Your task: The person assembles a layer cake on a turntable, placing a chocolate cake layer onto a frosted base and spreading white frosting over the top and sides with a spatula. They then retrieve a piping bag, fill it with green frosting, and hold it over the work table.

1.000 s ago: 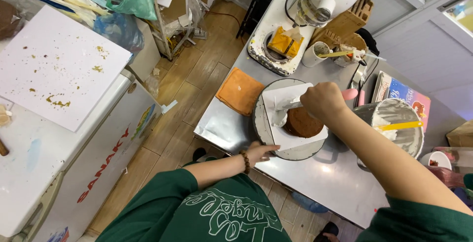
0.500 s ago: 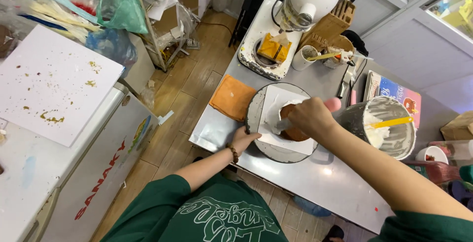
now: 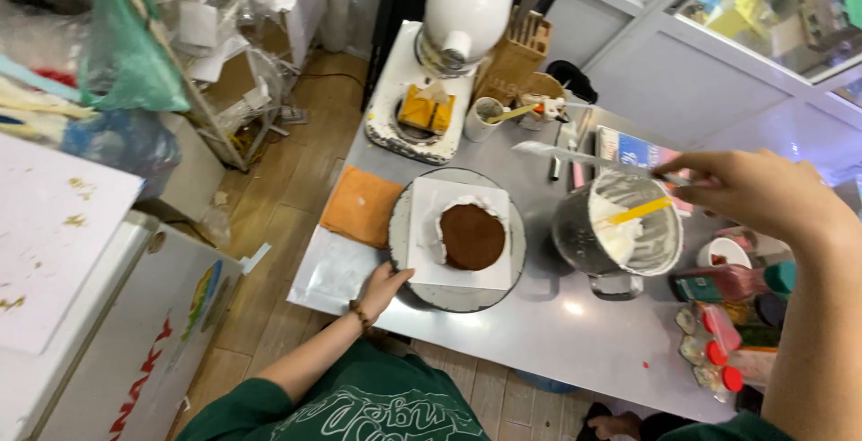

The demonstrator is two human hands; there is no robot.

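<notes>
A round brown cake with white cream along its left edge sits on a white square board atop a grey turntable. My left hand rests on the turntable's near left rim, fingers spread. My right hand is raised over the metal mixing bowl and grips a long metal spatula whose blade points left. The bowl holds white cream and a yellow-handled scraper.
An orange cloth lies left of the turntable on the steel table. A white stand mixer, a wooden knife block and a cup stand behind. Small jars with red lids sit at right. White chest at left.
My right hand has lifted off the cake and swung right, above the bowl, carrying the spatula. My left hand stays on the turntable's rim.
</notes>
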